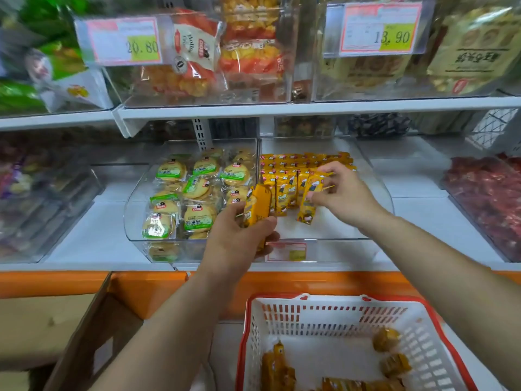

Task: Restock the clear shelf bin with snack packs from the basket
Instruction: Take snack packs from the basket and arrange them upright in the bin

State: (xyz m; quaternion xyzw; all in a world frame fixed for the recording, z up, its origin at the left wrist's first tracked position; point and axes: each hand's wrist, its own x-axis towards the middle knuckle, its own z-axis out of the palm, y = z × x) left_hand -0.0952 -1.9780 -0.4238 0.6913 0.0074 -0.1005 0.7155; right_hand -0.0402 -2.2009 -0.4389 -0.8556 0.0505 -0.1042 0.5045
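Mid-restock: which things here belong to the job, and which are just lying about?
Job: clear bin, stocked packs, basket, basket packs, left hand, left-hand pack, right hand, right-hand pack.
Lying about: green-label biscuits, red snacks, price tags, cardboard box.

A shop: price tags [377, 29] (13.90) on stocked shelves [310, 108].

Basket [332, 311] below — before shelf bin [338, 235]
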